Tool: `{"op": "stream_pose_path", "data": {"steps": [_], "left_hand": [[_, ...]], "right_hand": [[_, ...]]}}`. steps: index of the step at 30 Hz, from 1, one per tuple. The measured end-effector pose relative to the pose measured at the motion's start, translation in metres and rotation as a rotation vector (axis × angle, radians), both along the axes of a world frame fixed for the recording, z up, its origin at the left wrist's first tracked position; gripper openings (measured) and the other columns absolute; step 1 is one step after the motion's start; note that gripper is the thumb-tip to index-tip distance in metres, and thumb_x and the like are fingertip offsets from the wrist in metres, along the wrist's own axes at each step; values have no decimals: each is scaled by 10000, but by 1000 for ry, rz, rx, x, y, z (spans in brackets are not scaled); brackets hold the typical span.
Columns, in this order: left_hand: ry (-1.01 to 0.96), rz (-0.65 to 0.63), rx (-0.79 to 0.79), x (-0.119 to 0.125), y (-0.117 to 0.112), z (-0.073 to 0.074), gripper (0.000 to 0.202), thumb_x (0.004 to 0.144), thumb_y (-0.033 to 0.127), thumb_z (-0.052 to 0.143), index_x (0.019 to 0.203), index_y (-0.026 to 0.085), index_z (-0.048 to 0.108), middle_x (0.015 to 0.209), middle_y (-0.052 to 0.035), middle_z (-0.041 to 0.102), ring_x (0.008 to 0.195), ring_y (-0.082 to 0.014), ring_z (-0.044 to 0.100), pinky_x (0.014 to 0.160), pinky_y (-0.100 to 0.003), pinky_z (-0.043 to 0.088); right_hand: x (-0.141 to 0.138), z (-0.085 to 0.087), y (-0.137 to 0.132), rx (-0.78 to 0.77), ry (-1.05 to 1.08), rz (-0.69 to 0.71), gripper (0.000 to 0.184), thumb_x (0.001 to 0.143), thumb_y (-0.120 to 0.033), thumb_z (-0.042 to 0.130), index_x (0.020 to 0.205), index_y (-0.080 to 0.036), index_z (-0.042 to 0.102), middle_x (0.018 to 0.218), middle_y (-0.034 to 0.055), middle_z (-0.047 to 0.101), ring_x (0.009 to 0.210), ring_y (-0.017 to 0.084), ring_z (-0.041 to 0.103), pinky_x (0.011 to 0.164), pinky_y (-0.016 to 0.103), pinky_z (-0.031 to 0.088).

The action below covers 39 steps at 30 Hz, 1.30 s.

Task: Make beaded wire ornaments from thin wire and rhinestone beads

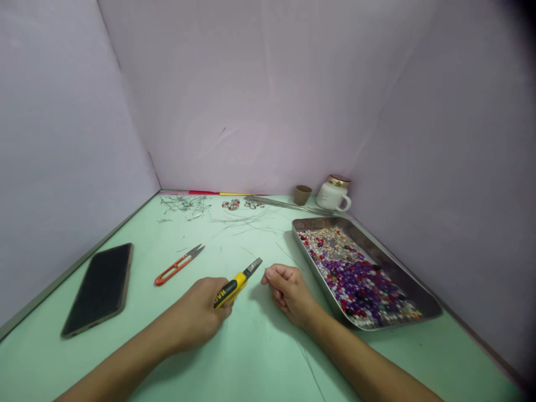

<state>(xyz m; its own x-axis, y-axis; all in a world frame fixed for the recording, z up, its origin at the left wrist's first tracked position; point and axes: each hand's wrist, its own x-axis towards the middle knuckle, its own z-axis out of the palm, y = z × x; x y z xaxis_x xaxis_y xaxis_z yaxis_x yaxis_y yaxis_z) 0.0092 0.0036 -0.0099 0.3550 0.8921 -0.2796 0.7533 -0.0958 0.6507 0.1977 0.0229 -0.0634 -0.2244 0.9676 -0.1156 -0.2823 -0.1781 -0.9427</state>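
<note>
My left hand (200, 319) is closed round the yellow and black handles of a pair of pliers (237, 283), whose grey jaws point up and right. My right hand (288, 291) rests on the green table (251, 357) just right of the jaws, fingers curled in a loose pinch. A thin wire (307, 363) runs along the table by my right forearm; whether the fingers hold it I cannot make out. A steel tray (422, 293) of purple, red and pearl beads lies right of my right hand.
Orange thread snips (178, 265) lie left of the pliers and a dark phone (99, 288) near the left wall. At the back are cut wire pieces (184, 205), two beaded rings (231, 204), long wires (288, 206), a brown cup (302, 195) and a white mug (333, 195).
</note>
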Motion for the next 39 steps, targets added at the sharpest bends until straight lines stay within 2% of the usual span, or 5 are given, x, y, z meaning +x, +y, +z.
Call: {"op": "stream_pose_path", "data": {"steps": [6,11,20,28,39], "left_hand": [[40,12,41,0,2,2,80,669,242,414,620,190,377,607,36,423,573,-125,386,520,-227,292],[15,-14,33,-4,3,4,75,675,223,403,617,192,368,599,44,415,560,-116,367,530,-229,291],[-8,-25,-32,-3,2,7,104,658,256,443,627,191,367,606,48,373,555,-110,341,505,-223,280],[-23,-10,-34,-4,7,2,66,640,218,438,617,189,383,587,48,380,553,-110,344,526,-223,292],[-100,-47,-157,-4,2,8,96,657,239,437,632,194,356,592,53,330,536,-101,301,483,-219,256]], "right_hand": [[0,1,0,-29,35,32,275,665,-388,619,601,-127,563,324,-99,352,245,12,221,222,126,185],[0,3,2,-58,25,-15,256,666,-376,620,698,-123,596,417,-66,462,286,26,345,241,122,256],[1,4,3,-116,47,-55,217,579,-313,672,600,-132,554,355,-80,431,255,21,290,220,125,211],[2,4,2,-83,26,-31,233,608,-342,653,607,-139,538,348,-91,404,258,15,257,226,120,174],[-6,0,0,22,-147,-199,235,632,-330,627,566,-156,485,352,-92,422,248,27,306,234,134,217]]}}
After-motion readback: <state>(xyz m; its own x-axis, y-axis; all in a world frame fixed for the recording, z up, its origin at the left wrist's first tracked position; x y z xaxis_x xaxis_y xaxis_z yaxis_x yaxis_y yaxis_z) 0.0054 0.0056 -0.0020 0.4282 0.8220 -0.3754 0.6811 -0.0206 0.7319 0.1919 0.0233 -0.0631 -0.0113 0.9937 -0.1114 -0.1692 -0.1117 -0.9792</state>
